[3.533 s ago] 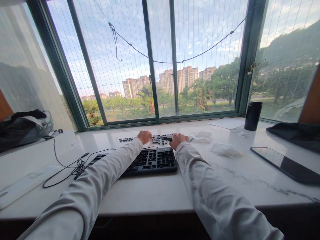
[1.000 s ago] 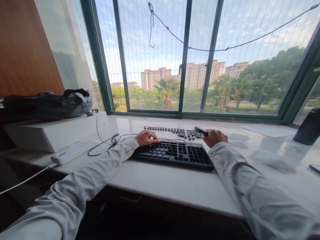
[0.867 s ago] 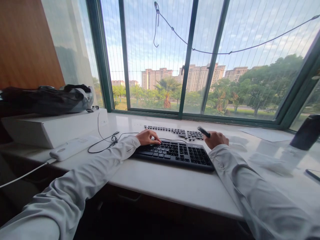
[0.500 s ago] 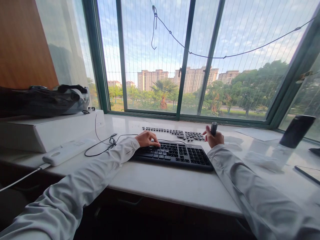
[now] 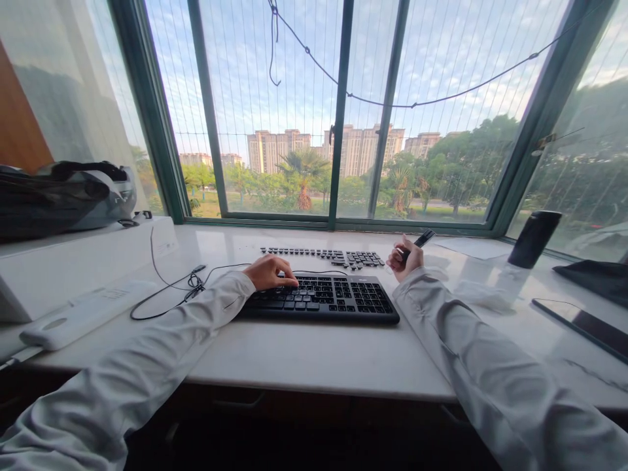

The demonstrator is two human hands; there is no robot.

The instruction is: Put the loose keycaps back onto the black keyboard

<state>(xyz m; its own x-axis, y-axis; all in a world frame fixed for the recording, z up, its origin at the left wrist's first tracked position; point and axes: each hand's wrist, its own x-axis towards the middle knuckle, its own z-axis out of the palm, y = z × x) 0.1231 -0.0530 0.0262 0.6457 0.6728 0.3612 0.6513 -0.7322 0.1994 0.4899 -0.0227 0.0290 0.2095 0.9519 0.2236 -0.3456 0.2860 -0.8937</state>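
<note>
A black keyboard [image 5: 318, 307] lies near the front of the white desk, with several key positions showing no caps. My left hand [image 5: 271, 271] rests on its upper left part, fingers bent down and pressed on the keys; whether a small part is between the fingertips is hidden. To the right of the keyboard, my right hand [image 5: 406, 259] is raised in a fist around a slim black stick-like tool [image 5: 424, 239]. Its ribbed end points up and right, and its exact kind cannot be made out. Loose black keycaps [image 5: 324, 255] lie in rows behind the keyboard.
A cable [image 5: 193, 288] coils left of the keyboard, by a white power strip [image 5: 73, 320] and a white box [image 5: 88, 261] bearing a dark bag [image 5: 63, 196]. On the right are a black cylinder [image 5: 534, 239], clear plastic [image 5: 481, 294], a dark flat device [image 5: 583, 324] and a paper sheet [image 5: 471, 248].
The whole view has swung to the right. In my right hand the black tool has tipped from upright to a slant. My left hand keeps its place on the keyboard.
</note>
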